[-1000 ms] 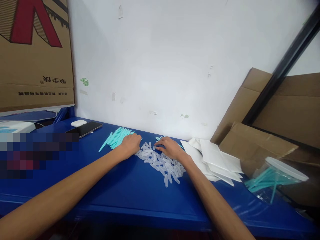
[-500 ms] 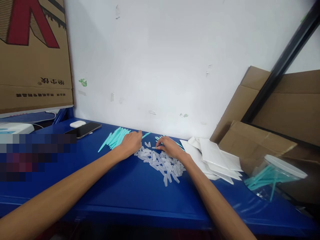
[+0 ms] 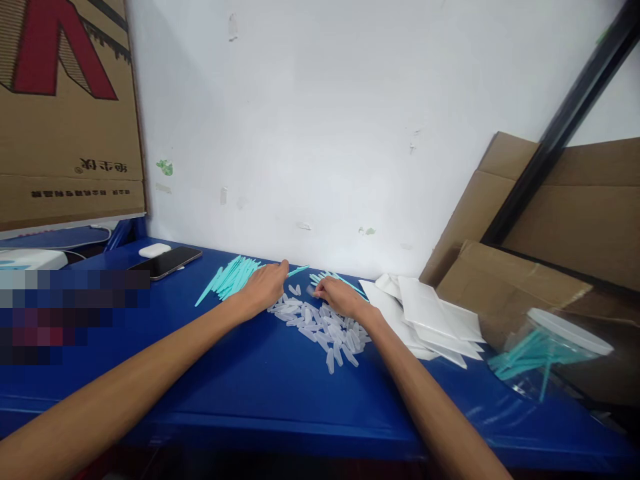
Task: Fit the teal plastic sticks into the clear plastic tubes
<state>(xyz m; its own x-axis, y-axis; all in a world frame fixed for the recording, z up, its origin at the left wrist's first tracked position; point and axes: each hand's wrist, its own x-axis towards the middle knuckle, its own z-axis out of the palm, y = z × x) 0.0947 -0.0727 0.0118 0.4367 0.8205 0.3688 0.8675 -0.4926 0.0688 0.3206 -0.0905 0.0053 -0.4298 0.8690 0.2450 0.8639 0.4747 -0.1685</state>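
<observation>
My left hand (image 3: 269, 283) is closed around a slim turquoise stick (image 3: 300, 269), whose thin end points right past the fingers. To its left lies a pile of similar turquoise sticks (image 3: 235, 277). Above the table, my right hand (image 3: 336, 293) pinches a small translucent cap-like sleeve (image 3: 311, 291) between thumb and fingers. Many more translucent sleeves (image 3: 320, 325) are heaped below and between the hands, with a couple lying apart near the left fingers. Behind my right hand is a smaller group of turquoise sticks (image 3: 345, 280), partly hidden by it.
White paper packets (image 3: 435, 313) are stacked right of my right hand. Further right, a clear jar (image 3: 547, 353) holds turquoise sticks. A phone (image 3: 167, 262) and white case (image 3: 155, 250) lie at left. Cardboard boxes (image 3: 70, 133) and a wall (image 3: 300, 133) bound the blue table (image 3: 240, 387).
My right fingers have closed and lifted a translucent sleeve. My left hand has shifted slightly right, and its stick's tip reaches closer to the right hand.
</observation>
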